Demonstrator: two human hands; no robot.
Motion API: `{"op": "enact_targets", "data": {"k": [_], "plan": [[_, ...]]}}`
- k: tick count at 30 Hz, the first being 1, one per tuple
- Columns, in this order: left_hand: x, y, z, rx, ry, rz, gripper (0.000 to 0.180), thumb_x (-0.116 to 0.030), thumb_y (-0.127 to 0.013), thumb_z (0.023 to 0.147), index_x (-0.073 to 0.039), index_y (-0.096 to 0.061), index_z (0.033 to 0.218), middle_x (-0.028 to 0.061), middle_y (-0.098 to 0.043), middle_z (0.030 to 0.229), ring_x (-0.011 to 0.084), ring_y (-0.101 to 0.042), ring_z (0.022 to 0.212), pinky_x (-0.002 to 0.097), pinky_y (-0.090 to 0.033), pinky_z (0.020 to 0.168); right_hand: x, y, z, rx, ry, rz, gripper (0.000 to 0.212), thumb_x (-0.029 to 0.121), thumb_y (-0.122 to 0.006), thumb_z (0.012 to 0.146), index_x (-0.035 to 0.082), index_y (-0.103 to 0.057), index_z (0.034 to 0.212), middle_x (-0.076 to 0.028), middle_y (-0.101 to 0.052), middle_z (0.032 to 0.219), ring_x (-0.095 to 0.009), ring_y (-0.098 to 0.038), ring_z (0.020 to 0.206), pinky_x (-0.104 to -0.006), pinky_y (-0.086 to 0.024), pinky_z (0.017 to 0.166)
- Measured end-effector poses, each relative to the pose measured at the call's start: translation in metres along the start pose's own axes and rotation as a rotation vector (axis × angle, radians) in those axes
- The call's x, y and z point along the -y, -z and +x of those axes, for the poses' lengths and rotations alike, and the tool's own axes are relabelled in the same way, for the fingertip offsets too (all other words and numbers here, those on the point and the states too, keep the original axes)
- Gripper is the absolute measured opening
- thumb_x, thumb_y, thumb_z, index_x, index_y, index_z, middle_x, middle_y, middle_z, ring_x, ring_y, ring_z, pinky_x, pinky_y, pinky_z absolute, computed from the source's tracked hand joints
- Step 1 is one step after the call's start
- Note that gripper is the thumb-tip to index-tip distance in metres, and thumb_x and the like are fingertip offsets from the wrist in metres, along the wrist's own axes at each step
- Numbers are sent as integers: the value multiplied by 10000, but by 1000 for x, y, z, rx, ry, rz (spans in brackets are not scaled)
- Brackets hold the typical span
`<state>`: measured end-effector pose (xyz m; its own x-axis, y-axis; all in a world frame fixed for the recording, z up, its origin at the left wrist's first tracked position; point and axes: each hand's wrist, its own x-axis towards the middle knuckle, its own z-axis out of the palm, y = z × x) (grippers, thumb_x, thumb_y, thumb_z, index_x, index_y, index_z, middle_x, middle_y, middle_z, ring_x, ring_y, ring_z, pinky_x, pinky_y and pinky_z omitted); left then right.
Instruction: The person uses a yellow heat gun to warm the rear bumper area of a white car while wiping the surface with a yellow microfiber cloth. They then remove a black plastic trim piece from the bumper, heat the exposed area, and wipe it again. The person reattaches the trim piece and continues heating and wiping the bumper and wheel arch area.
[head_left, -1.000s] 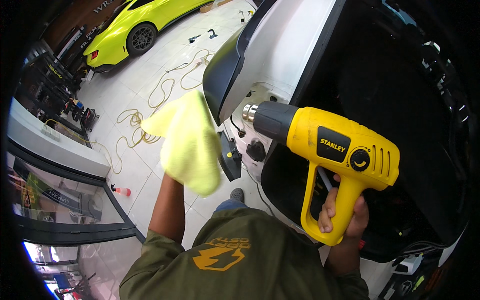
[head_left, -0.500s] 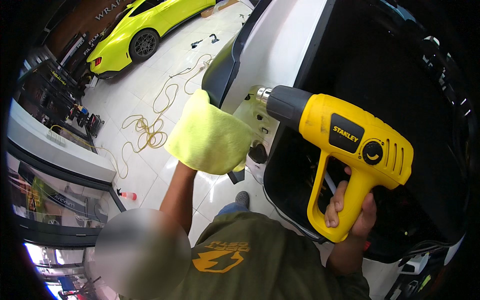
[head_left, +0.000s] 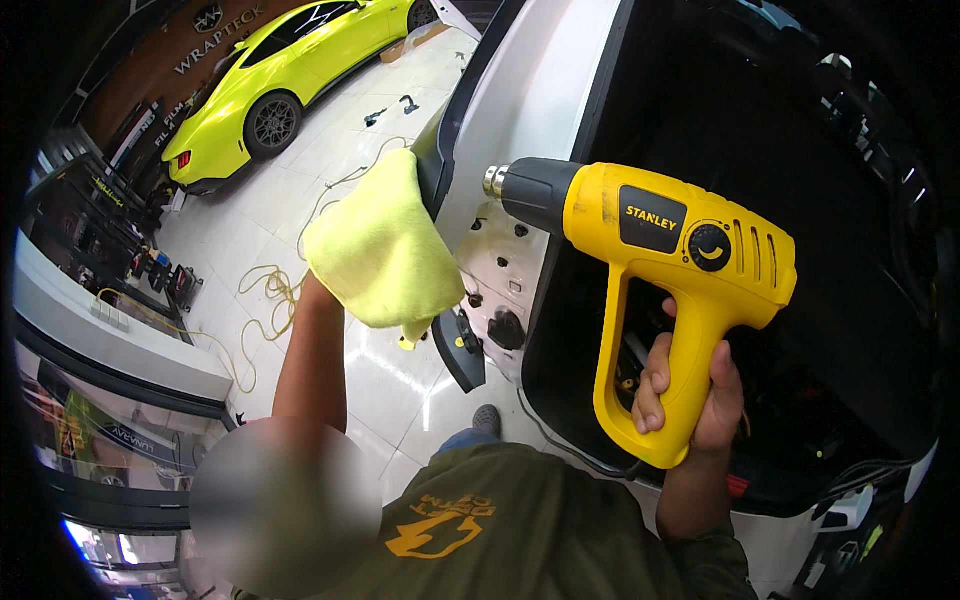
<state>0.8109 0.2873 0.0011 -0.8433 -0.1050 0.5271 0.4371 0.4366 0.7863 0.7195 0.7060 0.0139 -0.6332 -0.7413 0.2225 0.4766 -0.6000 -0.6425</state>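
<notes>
My right hand (head_left: 716,410) grips the handle of a yellow and black heat gun (head_left: 690,235), fingers wrapped round it. Its metal nozzle (head_left: 493,181) points left, over the white car body panel (head_left: 490,250), which has several holes and dark plugs. A pale yellow microfiber cloth (head_left: 385,245) covers my left hand, whose fingers are hidden; only the wrist (head_left: 320,300) shows below. The cloth is beside the dark grey trim (head_left: 434,160) at the panel's left edge; whether they touch I cannot tell.
The black-lined interior of the car (head_left: 780,130) fills the right side. A dark grey end piece (head_left: 460,352) juts out below the panel. Yellow cord (head_left: 270,290) lies coiled on the tiled floor, with a bright yellow-green car (head_left: 270,90) beyond. Glass doors (head_left: 120,400) stand at left.
My left hand and the cloth have shifted left, and the cloth hangs more loosely. The heat gun has moved slightly left and up in view. The view itself has shifted too.
</notes>
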Motion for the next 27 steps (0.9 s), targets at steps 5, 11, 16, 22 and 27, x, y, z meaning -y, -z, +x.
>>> {"op": "enact_targets", "data": {"k": [5,11,16,22,27], "plan": [[5,-10,10,79,-52,104,646,-219,-816,768,-52,-545,1330,106,-559,1339,212,-539,1199,352,-405,1028,4,-2,7,12,3,26,612,459,-409,1005,9,-269,1395,-159,-557,851,-236,-649,589,-351,-580,562],[15,-2,13,118,-143,528,625,-222,-782,784,-64,-536,1337,107,-544,1352,229,-519,1225,377,-381,1056,5,-4,14,13,11,-4,624,465,-393,1008,3,-257,1405,-159,-555,845,-234,-649,589,-345,-582,563],[1,-32,44,66,-123,785,619,-317,-782,747,-136,-571,1300,109,-563,1310,287,-509,1228,413,-371,1053,14,-8,17,-26,29,-32,639,452,-435,992,0,-258,1408,-161,-561,834,-235,-634,560,-337,-564,545],[-14,-13,105,182,100,499,548,-305,-750,766,-135,-588,1261,135,-581,1270,307,-548,1163,389,-429,985,25,-12,19,35,95,-144,624,442,-404,1009,8,-234,1423,-162,-564,864,-238,-665,604,-340,-588,573],[-4,-3,133,247,-106,547,494,-236,-746,797,-100,-595,1247,120,-612,1226,256,-589,1104,375,-461,945,34,-27,24,-45,113,-153,634,408,-516,961,-11,-296,1383,-169,-579,815,-236,-611,536,-328,-538,530]]}}
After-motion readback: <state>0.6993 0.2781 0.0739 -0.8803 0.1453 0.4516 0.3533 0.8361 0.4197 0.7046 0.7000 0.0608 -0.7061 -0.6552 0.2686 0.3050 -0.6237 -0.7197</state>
